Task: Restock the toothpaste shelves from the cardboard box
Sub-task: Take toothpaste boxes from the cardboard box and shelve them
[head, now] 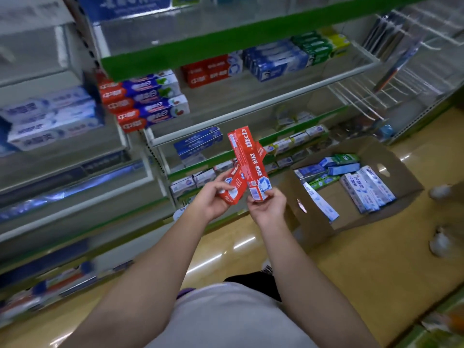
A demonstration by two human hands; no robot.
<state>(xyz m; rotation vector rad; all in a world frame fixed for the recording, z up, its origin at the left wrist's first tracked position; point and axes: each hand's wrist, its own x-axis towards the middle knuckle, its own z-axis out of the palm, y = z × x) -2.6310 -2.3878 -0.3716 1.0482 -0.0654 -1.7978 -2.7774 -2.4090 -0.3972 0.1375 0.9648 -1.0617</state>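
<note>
The left hand [213,197] grips a red toothpaste box [232,188] by its lower end; the right hand [267,205] pinches a taller red box [248,159], held upright. The cardboard box [391,159] sits on the floor to the right, near the shelves [263,101].

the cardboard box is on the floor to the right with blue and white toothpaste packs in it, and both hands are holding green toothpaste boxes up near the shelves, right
Not quite: the boxes in the hands are red, not green. The head view shows the left hand gripping one red toothpaste box and the right hand holding another red box by its lower end. The cardboard box on the floor does hold blue and white packs.
</note>
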